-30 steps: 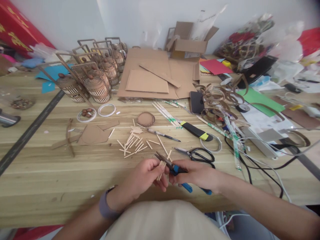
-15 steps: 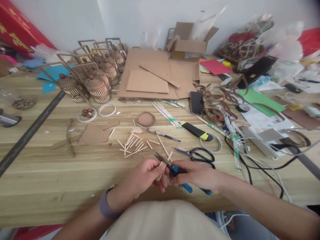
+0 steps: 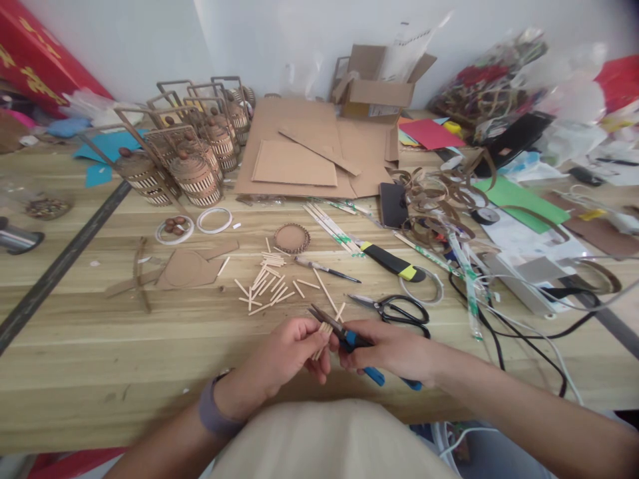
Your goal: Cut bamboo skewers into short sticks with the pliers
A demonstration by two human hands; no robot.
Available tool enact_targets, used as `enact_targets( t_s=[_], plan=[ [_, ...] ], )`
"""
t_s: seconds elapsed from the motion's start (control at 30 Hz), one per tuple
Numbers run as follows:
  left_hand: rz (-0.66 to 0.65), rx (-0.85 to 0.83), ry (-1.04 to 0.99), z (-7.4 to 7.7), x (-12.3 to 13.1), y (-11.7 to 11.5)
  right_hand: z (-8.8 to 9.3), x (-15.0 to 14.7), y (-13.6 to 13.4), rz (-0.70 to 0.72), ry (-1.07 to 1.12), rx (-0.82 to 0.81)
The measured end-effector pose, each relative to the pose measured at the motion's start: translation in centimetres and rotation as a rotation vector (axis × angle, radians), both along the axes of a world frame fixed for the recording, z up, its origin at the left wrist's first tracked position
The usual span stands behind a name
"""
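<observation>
Several thin wooden sticks are pinched between the thumb and fingers of my left hand. Wrapped around the blue-handled pliers, my right hand keeps their dark jaws across the sticks. One stick reaches past the jaws on the far side. Just beyond my hands, short cut sticks lie scattered on the wooden table. Black-handled scissors rest close to my right hand. Farther off are a pen and a round cardboard piece with a ridged rim.
Small lidded stick lanterns with tall handles stand at the back left. Cardboard sheets lie at the back middle. A utility knife, a tape roll, coiled brown strips and cables crowd the right. Cardboard scraps lie left.
</observation>
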State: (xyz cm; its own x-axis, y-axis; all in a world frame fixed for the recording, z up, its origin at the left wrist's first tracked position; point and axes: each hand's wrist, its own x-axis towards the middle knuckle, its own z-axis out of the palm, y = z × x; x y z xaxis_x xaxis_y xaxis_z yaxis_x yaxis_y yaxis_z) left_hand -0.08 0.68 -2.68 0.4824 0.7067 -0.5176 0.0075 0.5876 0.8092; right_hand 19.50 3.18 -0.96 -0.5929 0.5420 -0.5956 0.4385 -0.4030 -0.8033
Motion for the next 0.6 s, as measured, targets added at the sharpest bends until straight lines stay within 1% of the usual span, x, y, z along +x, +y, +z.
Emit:
enact_targets(
  t_s=[0.17,0.33,0.43,0.6],
  plan=[
    [0.0,0.033,-0.014,0.01,0.01,0.16,-0.62,0.04,-0.15,0.008,-0.028,0.033],
    [0.004,0.045,-0.019,0.28,0.11,0.22,-0.18,-0.15,-0.13,0.007,-0.032,0.067],
    [0.007,0.054,-0.006,0.47,0.14,0.16,0.07,-0.23,-0.13,0.019,-0.041,0.114],
    [-0.006,0.087,0.049,0.57,0.16,0.06,0.01,-0.29,-0.09,0.026,-0.07,0.137]
  ],
)
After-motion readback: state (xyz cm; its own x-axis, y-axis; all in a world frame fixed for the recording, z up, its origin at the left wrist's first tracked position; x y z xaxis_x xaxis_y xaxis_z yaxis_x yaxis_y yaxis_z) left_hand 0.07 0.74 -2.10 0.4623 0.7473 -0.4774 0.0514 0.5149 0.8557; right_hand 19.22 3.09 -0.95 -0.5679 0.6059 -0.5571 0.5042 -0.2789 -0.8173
